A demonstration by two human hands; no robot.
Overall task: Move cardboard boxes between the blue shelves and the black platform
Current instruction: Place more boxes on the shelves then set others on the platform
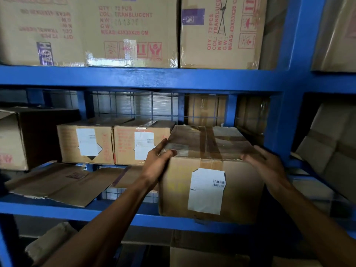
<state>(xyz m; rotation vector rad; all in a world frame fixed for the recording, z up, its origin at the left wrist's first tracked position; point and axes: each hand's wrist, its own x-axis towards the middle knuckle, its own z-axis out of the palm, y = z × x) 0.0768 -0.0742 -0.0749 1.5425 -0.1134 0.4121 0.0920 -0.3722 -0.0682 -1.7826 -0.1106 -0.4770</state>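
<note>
Looks like mid-job to me: one cardboard box (240,187) sits at the front of the middle blue shelf (115,211), poking out over the beam. The black platform isn't in shot, so I can't tell if this one's coming or going. The left hand (159,158) has its fingers curled round the box's top-left corner, and the right hand (266,166) lies against the top-right edge with fingers fairly straight, so the box is between them.

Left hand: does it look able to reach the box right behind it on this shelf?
Likely yes once it lets go: the left hand grips the front box at a corner, but the rear box sits beyond its fingers with nothing between.
</note>
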